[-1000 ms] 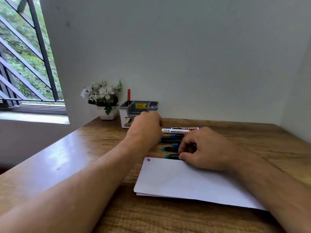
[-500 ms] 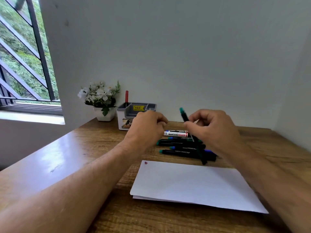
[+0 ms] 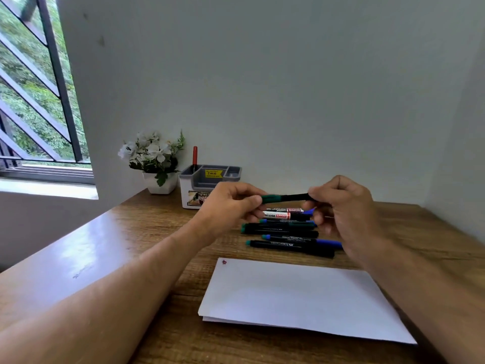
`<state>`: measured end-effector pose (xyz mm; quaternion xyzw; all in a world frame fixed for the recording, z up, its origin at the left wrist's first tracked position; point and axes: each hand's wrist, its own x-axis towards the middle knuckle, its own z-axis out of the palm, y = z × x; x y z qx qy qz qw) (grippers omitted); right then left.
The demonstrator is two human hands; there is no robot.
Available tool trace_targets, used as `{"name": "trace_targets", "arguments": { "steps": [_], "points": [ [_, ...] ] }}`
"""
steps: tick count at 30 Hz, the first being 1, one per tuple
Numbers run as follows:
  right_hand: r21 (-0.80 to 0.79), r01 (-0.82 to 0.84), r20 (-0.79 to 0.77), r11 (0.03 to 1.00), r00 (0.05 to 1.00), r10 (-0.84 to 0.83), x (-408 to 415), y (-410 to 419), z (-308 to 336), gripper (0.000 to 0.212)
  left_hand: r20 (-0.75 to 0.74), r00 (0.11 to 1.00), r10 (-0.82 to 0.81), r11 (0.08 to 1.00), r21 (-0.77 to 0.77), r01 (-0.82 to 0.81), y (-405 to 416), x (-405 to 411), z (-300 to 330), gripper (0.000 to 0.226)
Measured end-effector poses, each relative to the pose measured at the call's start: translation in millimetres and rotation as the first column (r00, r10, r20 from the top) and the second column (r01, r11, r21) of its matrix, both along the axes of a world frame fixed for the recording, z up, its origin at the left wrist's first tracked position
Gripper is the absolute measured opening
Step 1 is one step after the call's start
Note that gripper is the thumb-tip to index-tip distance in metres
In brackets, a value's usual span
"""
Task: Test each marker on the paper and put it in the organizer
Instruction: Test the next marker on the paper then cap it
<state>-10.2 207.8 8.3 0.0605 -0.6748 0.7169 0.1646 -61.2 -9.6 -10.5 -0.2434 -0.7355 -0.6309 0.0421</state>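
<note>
Hands meet above the desk (image 3: 162, 261) — left hand (image 3: 231, 208) pinching the green marker (image 3: 286, 198) by its cap, right hand (image 3: 341, 208) gripping its barrel; paper (image 3: 296, 298) at six o'clock.

I had a black marker (image 3: 291, 198) up off the desk, level between both hands, my left hand (image 3: 231, 206) pinching its green cap (image 3: 271, 198) and my right hand (image 3: 343, 206) wrapped round the barrel end. Under it the other markers (image 3: 283, 232) lay in a row on the wooden desk (image 3: 157, 324), just behind the white paper (image 3: 296, 298), which had a tiny red scribble (image 3: 223, 262) in its corner. The grey organizer (image 3: 207, 182) sat at the wall beside a little flower pot (image 3: 158, 179), with one red marker (image 3: 194, 155) standing in it.
</note>
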Motion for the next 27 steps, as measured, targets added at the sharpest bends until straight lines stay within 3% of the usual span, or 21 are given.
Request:
{"name": "trace_targets", "arguments": {
  "steps": [2,5,7,10,17,21,23,24,26,27],
  "points": [
    [0.261,0.028,-0.05,0.965,0.999,-0.015,-0.6,1.5,-2.1,0.037,0.066,0.997,-0.047,0.994,0.103,0.04,-8.0,-3.5,2.5,0.016],
    [0.617,0.125,-0.122,0.777,0.991,-0.063,-0.3,-3.5,-6.9,0.02,0.117,0.988,-0.098,0.967,0.245,0.067,-15.5,-6.3,4.7,0.019],
    [0.709,0.123,-0.126,0.695,0.991,-0.046,0.8,-8.5,-8.6,0.009,0.132,0.985,-0.114,0.958,0.276,0.074,-14.6,-6.5,3.5,0.02],
    [0.78,0.106,-0.114,0.616,0.993,-0.026,2.0,-10.8,-10.7,0.01,0.134,0.985,-0.106,0.964,0.257,0.068,-11.8,-5.2,2.0,0.024],
    [0.814,0.088,-0.153,0.574,0.986,0.065,3.7,-14.8,-13.4,0.023,0.115,0.976,-0.184,0.968,0.196,0.159,-4.4,3.1,2.2,0.023],
    [0.818,0.121,-0.168,0.562,0.985,0.033,5.5,-16.4,-9.1,0.024,0.094,0.967,-0.238,0.939,0.278,0.204,0.4,3.4,3.3,0.026],
    [0.772,0.052,-0.093,0.634,0.995,0.032,6.1,-18.3,-8.4,0.024,0.084,0.959,-0.273,0.903,0.367,0.225,2.7,3.1,4.1,0.027],
    [0.692,-0.041,-0.009,0.72,0.998,0.065,6.8,-19.9,-8.8,0.025,0.083,0.953,-0.292,0.881,0.412,0.234,3.9,3.0,4.6,0.027],
    [0.393,-0.26,0.167,0.882,0.963,0.21,11.6,-26.4,-8.2,0.026,0.092,0.934,-0.346,0.826,0.502,0.257,5.6,3.7,6.1,0.027],
    [0.251,-0.326,0.209,0.912,0.938,0.277,13.4,-29.7,-7.3,0.028,0.097,0.923,-0.372,0.798,0.542,0.265,6.3,4.3,7.5,0.028]
  ]
}}
